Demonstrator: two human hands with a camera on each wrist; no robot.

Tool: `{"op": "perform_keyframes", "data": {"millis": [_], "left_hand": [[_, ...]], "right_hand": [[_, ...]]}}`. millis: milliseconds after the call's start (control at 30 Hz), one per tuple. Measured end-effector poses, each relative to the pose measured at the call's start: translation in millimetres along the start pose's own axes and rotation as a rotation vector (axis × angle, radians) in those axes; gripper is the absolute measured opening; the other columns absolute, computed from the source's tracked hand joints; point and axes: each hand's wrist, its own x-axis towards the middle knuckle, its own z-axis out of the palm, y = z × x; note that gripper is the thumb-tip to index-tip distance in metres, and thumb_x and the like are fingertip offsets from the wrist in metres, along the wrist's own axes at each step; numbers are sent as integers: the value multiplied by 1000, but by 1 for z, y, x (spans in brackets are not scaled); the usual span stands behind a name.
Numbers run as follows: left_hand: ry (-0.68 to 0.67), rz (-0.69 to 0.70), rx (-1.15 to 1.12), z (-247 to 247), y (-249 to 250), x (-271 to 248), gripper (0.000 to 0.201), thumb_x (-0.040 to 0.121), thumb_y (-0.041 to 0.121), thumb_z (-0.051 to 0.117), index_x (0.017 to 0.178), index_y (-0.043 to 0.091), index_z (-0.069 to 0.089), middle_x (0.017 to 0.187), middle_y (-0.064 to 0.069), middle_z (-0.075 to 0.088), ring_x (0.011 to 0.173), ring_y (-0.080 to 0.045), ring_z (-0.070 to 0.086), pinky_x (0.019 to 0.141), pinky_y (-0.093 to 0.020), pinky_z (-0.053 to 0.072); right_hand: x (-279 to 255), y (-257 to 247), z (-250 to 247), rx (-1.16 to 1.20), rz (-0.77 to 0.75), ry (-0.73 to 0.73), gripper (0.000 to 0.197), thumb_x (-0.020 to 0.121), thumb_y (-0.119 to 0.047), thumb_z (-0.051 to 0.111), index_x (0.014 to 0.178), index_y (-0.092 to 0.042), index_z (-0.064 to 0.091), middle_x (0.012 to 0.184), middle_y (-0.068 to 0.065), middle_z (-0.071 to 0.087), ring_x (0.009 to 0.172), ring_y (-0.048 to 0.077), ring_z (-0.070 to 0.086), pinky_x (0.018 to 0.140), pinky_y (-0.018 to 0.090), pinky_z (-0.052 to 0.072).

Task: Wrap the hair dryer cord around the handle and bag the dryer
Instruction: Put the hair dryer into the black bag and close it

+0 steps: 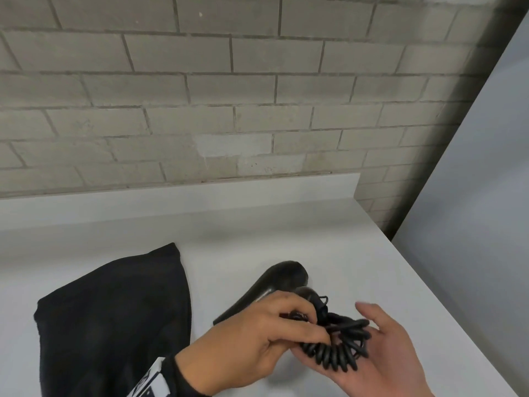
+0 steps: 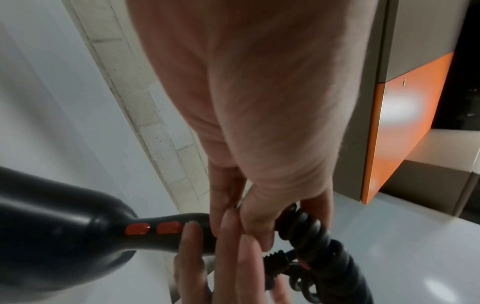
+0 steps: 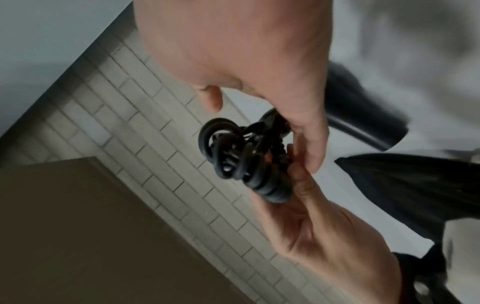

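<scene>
As seen from the head view, your left hand (image 1: 252,342) grips the hair dryer (image 1: 274,285) handle, fingers curled, above the table (image 1: 286,242); your right hand (image 1: 380,359) lies open-palmed under the coiled cord (image 1: 340,348). The black bag (image 1: 114,319) lies just left. Left wrist view: fingers (image 2: 255,224) pinch the handle's end beside the coils. Right wrist view: right fingers (image 3: 309,131) extended, touching the cord.

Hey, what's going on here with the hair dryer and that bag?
A person is tidying a black hair dryer at a white counter. The left hand grips the end of the handle, while the right hand, palm up with fingers straight, cradles the bunched coiled cord. The cord is not yet wrapped around the handle. The black bag lies flat on the counter to the left, with the dryer still outside it.
</scene>
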Motion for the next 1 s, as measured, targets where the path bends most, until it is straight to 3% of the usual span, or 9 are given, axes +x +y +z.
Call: {"op": "perform_keyframes", "data": {"millis": [133, 233, 367, 433, 567, 633, 800, 900, 1000], "left_hand": [[-97, 40, 77, 14, -10, -6, 35, 99, 12, 48, 122, 29, 69, 127, 7, 54, 131, -11, 41, 103, -32, 42], [-172, 36, 78, 26, -19, -10, 40, 93, 3, 49, 120, 24, 71, 127, 2, 56, 133, -13, 40, 99, -35, 46], [-196, -81, -62, 39, -23, -13, 42, 98, 26, 52, 133, 6, 60, 150, -3, 45, 139, 1, 35, 113, -14, 29], [-207, -85, -112, 43, -26, -19, 37, 101, 15, 55, 136, 3, 57, 154, 0, 42, 136, 6, 37, 114, -12, 27], [-164, -243, -81, 34, -29, -42, 33, 98, 27, 60, 128, 40, 63, 136, 40, 44, 125, 17, 42, 103, -4, 33], [-116, -360, -45, 25, -35, -60, 28, 97, 39, 59, 123, 50, 62, 128, 40, 49, 120, 15, 47, 101, -7, 37], [45, -612, 43, 5, -54, -129, 23, 92, 38, 67, 114, 43, 68, 109, 31, 63, 103, 9, 60, 92, -19, 50], [57, -778, 161, -3, -57, -172, 32, 83, 39, 76, 110, 52, 65, 111, 36, 58, 110, 15, 52, 100, -10, 41], [9, -967, 240, -2, -61, -205, 51, 70, 57, 79, 114, 56, 54, 120, 37, 45, 114, 12, 44, 101, -11, 33]], "right_hand": [[10, -2, -14, -150, 129, 172, 57, 80, -39, 64, 92, 17, 60, 83, 16, 50, 67, 33, 53, 81, 32, 32], [23, 0, -27, -323, 260, 235, 53, 78, -36, 76, 114, 0, 63, 83, 11, 46, 74, 31, 54, 65, 37, 44], [39, 0, -49, -681, 236, 387, 44, 79, -33, 78, 118, -12, 70, 99, 14, 60, 82, 27, 61, 71, 36, 50], [44, 4, -59, -855, 139, 444, 31, 85, -31, 71, 107, -9, 73, 91, 16, 68, 72, 28, 65, 63, 34, 51], [48, 12, -70, -999, 17, 529, 33, 87, -26, 69, 105, 1, 64, 77, 19, 64, 58, 28, 59, 52, 31, 49], [49, 11, -72, -1009, 10, 550, 34, 87, -23, 69, 107, 4, 61, 67, 19, 58, 50, 26, 54, 45, 29, 45], [57, 6, -74, -1095, 8, 554, 38, 83, -37, 70, 101, -3, 71, 72, 18, 64, 52, 26, 58, 47, 26, 49], [61, 12, -74, -1148, -8, 526, 44, 82, -55, 61, 101, -18, 73, 71, 17, 64, 52, 24, 57, 48, 26, 49], [60, 15, -72, -1195, -79, 514, 30, 92, -47, 54, 99, -23, 70, 69, 17, 68, 54, 26, 64, 40, 19, 47]]}}
